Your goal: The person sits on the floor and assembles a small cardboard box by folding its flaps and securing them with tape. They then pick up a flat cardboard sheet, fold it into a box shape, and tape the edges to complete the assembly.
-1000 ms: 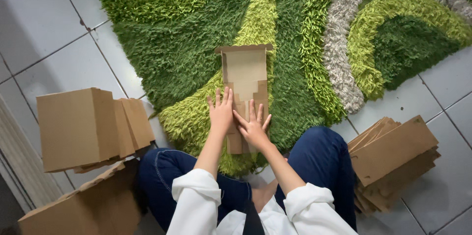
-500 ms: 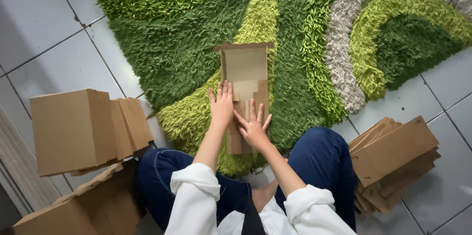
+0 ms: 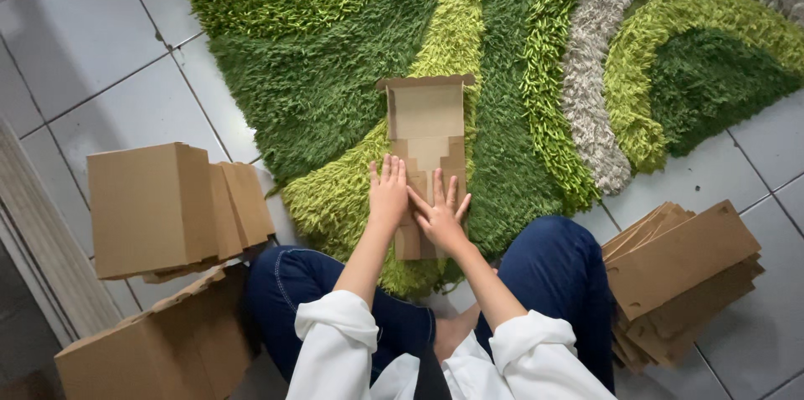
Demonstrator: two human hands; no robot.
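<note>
Two bare hands lie flat and side by side on a half-folded brown cardboard box blank, which rests on the shaggy green rug with lime, dark green and grey curved bands, directly in front of the seated person's knees. The left hand presses with fingers together and extended, and the right hand spreads its fingers wide just beside it, the two touching near the thumbs; neither grip closes around anything, both palms are open and bearing down, which looks like a way of holding the panels flat against the soft pile. The blank points away from the person, its far flap standing up at the top edge and a stepped, notched cut showing across its middle; the near end is hidden under the hands. On the pale tiled floor to the person's left stand folded brown cardboard boxes, with a larger brown carton nearer the camera. To the right, well apart, lies a fanned stack of flat brown cardboard blanks, within arm's reach.
</note>
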